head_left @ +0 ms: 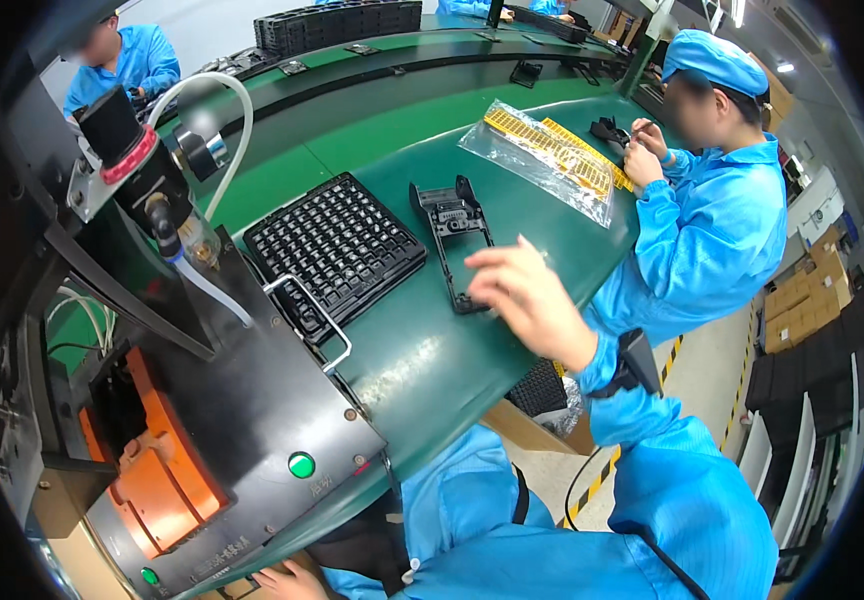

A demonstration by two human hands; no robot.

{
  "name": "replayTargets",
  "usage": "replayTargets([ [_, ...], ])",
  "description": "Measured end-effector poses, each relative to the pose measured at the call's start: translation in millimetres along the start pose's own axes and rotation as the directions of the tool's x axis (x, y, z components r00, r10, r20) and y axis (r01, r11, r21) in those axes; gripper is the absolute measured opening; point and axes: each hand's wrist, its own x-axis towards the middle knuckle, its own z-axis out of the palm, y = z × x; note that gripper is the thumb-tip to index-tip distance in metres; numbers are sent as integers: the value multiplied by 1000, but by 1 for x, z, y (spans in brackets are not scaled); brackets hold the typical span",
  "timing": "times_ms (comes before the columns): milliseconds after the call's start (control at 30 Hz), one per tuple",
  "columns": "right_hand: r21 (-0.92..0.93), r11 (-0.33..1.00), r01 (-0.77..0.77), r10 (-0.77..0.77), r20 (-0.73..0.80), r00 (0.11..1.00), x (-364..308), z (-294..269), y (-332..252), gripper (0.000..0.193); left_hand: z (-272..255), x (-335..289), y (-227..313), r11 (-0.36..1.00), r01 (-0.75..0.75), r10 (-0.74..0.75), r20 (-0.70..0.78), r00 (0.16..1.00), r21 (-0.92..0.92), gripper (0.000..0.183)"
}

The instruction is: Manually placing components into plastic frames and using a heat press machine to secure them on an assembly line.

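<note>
My right hand (527, 300) hovers over the green table with its fingers apart, slightly blurred. Just left of its fingertips lies a black plastic housing frame (442, 235) with a large rectangular opening. Whether a fingertip touches the frame's near end, I cannot tell. Low in the view, my left hand (294, 582) is beside the front edge of a dark machine (282, 400), mostly cut off by the picture's rim. A small dark part (239, 589) shows beside its fingers; whether they grip it is unclear. An orange fixture (167, 480) sits in the machine.
A black tray (337, 255) of small parts stands behind the machine's metal handle (317, 320). Yellow strips in a clear bag (542, 155) lie farther right. A co-worker (702, 210) in blue handles a dark part at the table's right. An open carton (527, 425) stands below the edge.
</note>
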Motion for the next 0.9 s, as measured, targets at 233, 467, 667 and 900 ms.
replayTargets([
  [233, -52, 996, 76, -76, 2, 997, 64, -6, 57, 10, 5, -4, -10, 995, -17, 14, -27, 1000, -101, 65],
  [467, 79, 997, -4, -1, 64, 998, 71, -8, 61, 10, 7, -3, -15, 996, -13, 11, -23, 1000, -86, 65],
  [667, 73, 997, -38, 30, 104, 994, 75, -8, 60, 12, 8, -3, -12, 997, 14, -15, -13, 1000, -77, 65],
  [900, 81, 997, 5, -12, 78, 997, 72, -9, 64, 12, 9, -3, -7, 994, 35, -36, -13, 999, -103, 65],
])
